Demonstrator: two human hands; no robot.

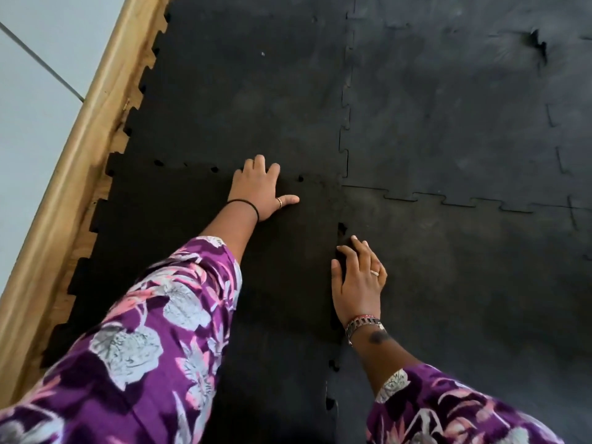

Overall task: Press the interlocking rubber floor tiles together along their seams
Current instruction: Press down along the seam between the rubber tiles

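Black interlocking rubber tiles cover the floor. The near left tile [282, 283] meets the far left tile [243, 100] along a crosswise seam [192, 166] with small gaps showing. My left hand [259, 187] lies flat on that seam, fingers spread, thumb pointing right. My right hand [358, 280] rests palm down on the lengthwise seam [338, 347] between the near left tile and the near right tile [464, 299], fingertips at a gap. Neither hand holds anything.
A wooden skirting board [73, 155] runs diagonally along the left, with the tiles' toothed edge [96, 213] against it. A pale wall [28, 91] lies beyond. A lifted corner [538, 46] shows in the far right tiles. My floral purple sleeves fill the bottom.
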